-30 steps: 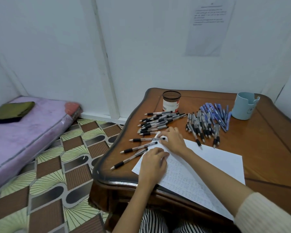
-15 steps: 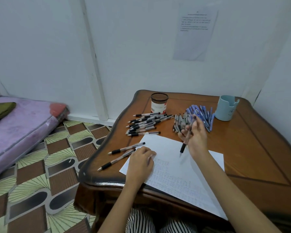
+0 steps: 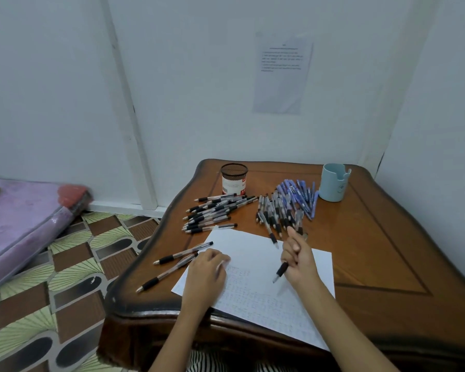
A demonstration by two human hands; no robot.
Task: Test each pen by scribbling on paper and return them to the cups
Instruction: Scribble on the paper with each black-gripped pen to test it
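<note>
Table: dark glossy wood, wavy moulded rim, inlaid line on top. Paper: white sheet, faint rows of small marks, its near corner past the table edge.

Right hand: fingers curled tight round a pen with black rubber grip and clear barrel, thumb up. The tip points down and toward the left hand, over the sheet; cannot tell whether it touches.

Left hand: palm down on the sheet's outer edge, fingers loosely bent, pressing the paper and gripping nothing that shows.

Beyond the right hand: a heap of grey pens with black grips, one pen reaching onto the sheet. Behind them blue pens, then a pale blue cup, smooth, with a notched rim.

Beyond the left hand: a fan of clear pens, then a black mesh cup with a red-and-white label. Just outside the left hand: two loose pens, slanted.

Further out: patterned tile floor, purple mattress. On the wall: a printed notice.
</note>
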